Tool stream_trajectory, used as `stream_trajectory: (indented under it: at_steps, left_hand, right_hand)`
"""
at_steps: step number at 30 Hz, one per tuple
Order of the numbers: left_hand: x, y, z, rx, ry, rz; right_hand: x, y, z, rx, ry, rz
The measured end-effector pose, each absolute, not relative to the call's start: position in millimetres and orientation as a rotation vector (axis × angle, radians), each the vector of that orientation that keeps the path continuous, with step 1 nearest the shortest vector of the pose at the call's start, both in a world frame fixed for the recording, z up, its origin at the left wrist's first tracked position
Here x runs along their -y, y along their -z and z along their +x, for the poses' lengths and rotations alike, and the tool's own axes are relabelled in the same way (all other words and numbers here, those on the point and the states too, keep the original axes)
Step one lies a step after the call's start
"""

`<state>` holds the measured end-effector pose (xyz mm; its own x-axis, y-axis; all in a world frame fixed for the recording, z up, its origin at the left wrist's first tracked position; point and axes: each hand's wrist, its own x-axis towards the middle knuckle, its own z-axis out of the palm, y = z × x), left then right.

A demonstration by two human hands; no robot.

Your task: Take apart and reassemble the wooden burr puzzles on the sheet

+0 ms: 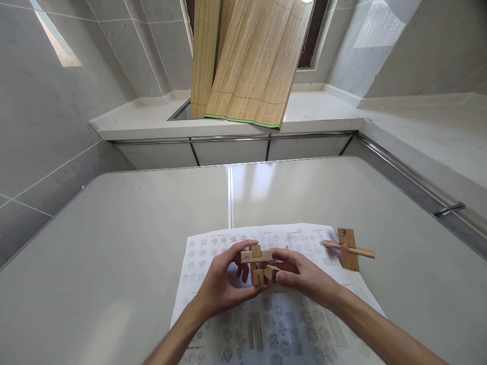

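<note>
My left hand (229,284) is closed around a partly joined wooden burr puzzle (256,257), with fingers on its top and the thumb under it. Its notched light-wood bars cross each other, and some bear dark marks. My right hand (300,274) pinches a small wooden puzzle piece (271,273) between thumb and fingers, right against the lower right of the puzzle. Whether that piece is interlocked with the others I cannot tell. Beneath both hands lies a large paper sheet (213,317) printed with rows of small puzzle diagrams.
To the right, a flat wooden plate (348,258) crossed by a wooden rod (361,252) rests at the sheet's edge. The pale table (152,228) has a seam down its middle. Beyond it, a bamboo mat (254,66) hangs over a white ledge (323,109).
</note>
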<state>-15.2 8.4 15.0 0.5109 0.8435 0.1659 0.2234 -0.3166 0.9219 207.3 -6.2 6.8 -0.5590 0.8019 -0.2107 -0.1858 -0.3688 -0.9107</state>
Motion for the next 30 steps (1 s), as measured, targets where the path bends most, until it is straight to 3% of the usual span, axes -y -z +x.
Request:
stream_trajectory:
  at_steps: [30]
  left_hand:
    - [-8.0, -11.1, -15.4, -0.805, -0.780, 1.930]
  right_hand:
    - [9.7, -0.1, 208.7, 1.110, -2.010, -0.843]
